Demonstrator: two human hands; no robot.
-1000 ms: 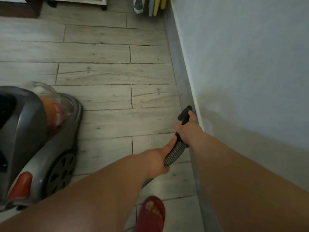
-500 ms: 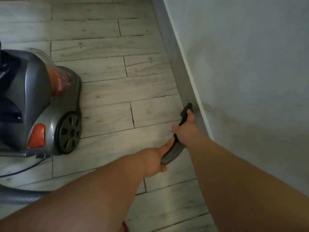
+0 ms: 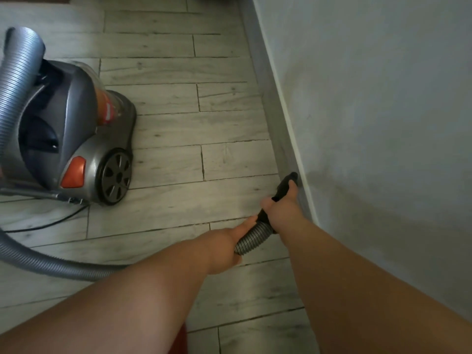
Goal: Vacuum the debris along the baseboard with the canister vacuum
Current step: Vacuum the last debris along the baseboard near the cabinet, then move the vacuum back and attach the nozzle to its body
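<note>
Beside the baseboard (image 3: 278,139), your right hand (image 3: 283,208) grips the black nozzle (image 3: 286,183) while your left hand (image 3: 224,249) clasps the ribbed hose (image 3: 251,240).

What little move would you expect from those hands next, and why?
Probably slide the black nozzle a little farther along the baseboard, away from the person. Its tip sits at the baseboard, the right hand grips it, the left hand holds the ribbed hose behind, and more baseboard lies ahead.
</note>
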